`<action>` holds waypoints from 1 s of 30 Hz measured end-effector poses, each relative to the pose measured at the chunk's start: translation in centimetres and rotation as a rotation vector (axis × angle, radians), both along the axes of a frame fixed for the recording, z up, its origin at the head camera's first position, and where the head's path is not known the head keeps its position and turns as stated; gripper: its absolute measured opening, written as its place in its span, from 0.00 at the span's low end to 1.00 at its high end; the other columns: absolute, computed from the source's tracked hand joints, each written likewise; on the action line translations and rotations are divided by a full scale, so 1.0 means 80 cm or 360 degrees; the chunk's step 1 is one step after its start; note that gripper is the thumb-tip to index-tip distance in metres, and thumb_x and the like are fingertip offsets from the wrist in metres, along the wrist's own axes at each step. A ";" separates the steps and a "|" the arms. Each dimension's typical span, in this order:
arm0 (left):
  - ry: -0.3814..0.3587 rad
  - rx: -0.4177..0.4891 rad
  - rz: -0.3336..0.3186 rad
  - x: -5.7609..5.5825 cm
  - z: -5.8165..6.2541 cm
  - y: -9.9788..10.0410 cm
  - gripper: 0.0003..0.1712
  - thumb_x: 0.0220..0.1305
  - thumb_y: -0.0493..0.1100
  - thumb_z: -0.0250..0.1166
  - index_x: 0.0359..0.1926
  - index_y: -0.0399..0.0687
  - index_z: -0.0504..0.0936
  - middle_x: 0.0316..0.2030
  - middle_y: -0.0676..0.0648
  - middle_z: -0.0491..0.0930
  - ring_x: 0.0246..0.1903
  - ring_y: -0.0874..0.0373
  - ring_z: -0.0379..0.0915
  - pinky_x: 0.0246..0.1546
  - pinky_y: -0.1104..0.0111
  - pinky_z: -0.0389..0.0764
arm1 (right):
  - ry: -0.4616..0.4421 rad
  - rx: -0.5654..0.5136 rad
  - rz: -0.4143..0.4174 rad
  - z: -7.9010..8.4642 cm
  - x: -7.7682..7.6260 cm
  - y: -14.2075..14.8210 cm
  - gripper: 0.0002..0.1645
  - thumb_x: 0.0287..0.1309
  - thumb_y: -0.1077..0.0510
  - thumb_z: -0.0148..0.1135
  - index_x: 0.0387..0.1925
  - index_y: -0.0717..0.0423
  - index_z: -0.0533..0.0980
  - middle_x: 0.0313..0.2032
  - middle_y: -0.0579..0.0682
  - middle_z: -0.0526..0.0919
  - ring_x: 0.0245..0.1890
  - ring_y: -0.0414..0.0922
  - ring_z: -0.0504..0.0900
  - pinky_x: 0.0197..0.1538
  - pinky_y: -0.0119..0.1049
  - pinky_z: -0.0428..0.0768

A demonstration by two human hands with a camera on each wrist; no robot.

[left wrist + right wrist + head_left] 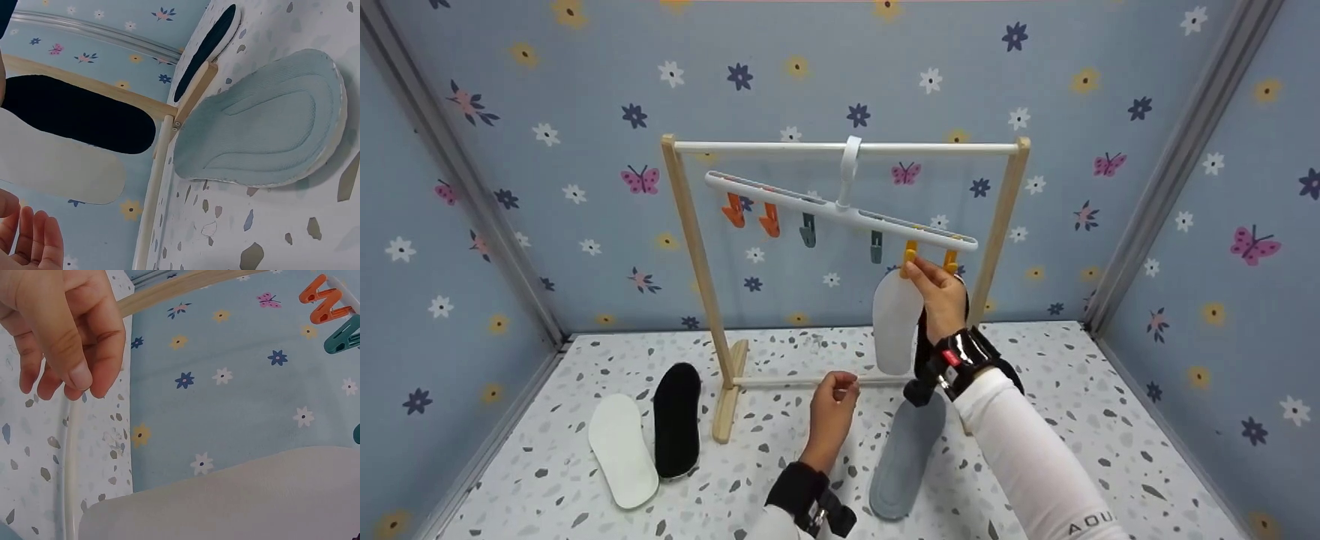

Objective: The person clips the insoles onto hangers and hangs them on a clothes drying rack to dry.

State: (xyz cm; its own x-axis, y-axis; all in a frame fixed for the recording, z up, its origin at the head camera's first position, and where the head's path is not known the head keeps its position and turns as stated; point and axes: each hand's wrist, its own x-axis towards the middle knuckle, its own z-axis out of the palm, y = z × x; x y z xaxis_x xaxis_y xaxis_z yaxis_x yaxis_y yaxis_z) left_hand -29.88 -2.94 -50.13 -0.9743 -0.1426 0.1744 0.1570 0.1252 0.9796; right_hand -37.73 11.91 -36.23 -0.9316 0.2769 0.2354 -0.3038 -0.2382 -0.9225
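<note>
My right hand pinches a yellow clothespin on the lower right arm of a white hanger. A white insole hangs upright right under that clothespin. Beside it hangs a black insole, partly hidden by my right hand in the head view. Another yellow clothespin is at the hanger's right end. Lower down, my left hand is in the air with loosely bent fingers and holds nothing. A grey insole lies on the table to its right.
The tilted hanger hooks over the white rail of a wooden-legged rack. Orange clothespins and green clothespins dangle from it. At left on the speckled table lie a white insole and a black insole.
</note>
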 end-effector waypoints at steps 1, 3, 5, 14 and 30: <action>0.0003 -0.0005 0.0003 0.000 -0.002 0.000 0.08 0.65 0.36 0.58 0.43 0.37 0.76 0.38 0.45 0.76 0.33 0.58 0.71 0.37 0.66 0.73 | -0.0004 0.0003 -0.0002 -0.001 0.000 0.001 0.20 0.55 0.62 0.66 0.47 0.71 0.77 0.30 0.43 0.84 0.40 0.40 0.79 0.53 0.34 0.71; 0.0005 -0.0018 0.0015 0.000 -0.004 0.000 0.08 0.64 0.36 0.58 0.43 0.38 0.76 0.37 0.45 0.76 0.33 0.58 0.71 0.36 0.66 0.73 | -0.0016 -0.0004 -0.0003 -0.005 -0.001 0.002 0.20 0.55 0.62 0.66 0.47 0.71 0.78 0.31 0.44 0.84 0.42 0.41 0.79 0.53 0.34 0.71; 0.0019 -0.0044 0.0016 0.001 -0.007 0.000 0.08 0.64 0.36 0.58 0.42 0.37 0.76 0.37 0.46 0.76 0.32 0.59 0.71 0.35 0.66 0.73 | -0.0030 -0.0017 -0.0012 -0.009 -0.001 0.003 0.19 0.55 0.62 0.66 0.46 0.71 0.78 0.31 0.44 0.84 0.42 0.42 0.78 0.53 0.34 0.71; 0.0016 -0.0063 -0.0014 0.007 -0.011 0.003 0.06 0.64 0.35 0.59 0.41 0.39 0.77 0.36 0.46 0.77 0.32 0.57 0.74 0.35 0.68 0.76 | -0.0095 0.0000 -0.0079 -0.030 0.000 0.013 0.20 0.56 0.61 0.65 0.47 0.71 0.76 0.36 0.47 0.81 0.43 0.42 0.76 0.56 0.37 0.71; 0.0067 -0.0104 -0.0114 0.013 -0.024 0.007 0.07 0.64 0.36 0.58 0.42 0.37 0.76 0.35 0.46 0.76 0.32 0.60 0.70 0.33 0.71 0.72 | -0.0195 0.0055 -0.0074 -0.061 0.003 0.032 0.21 0.56 0.59 0.65 0.47 0.71 0.76 0.32 0.43 0.80 0.37 0.38 0.77 0.52 0.36 0.71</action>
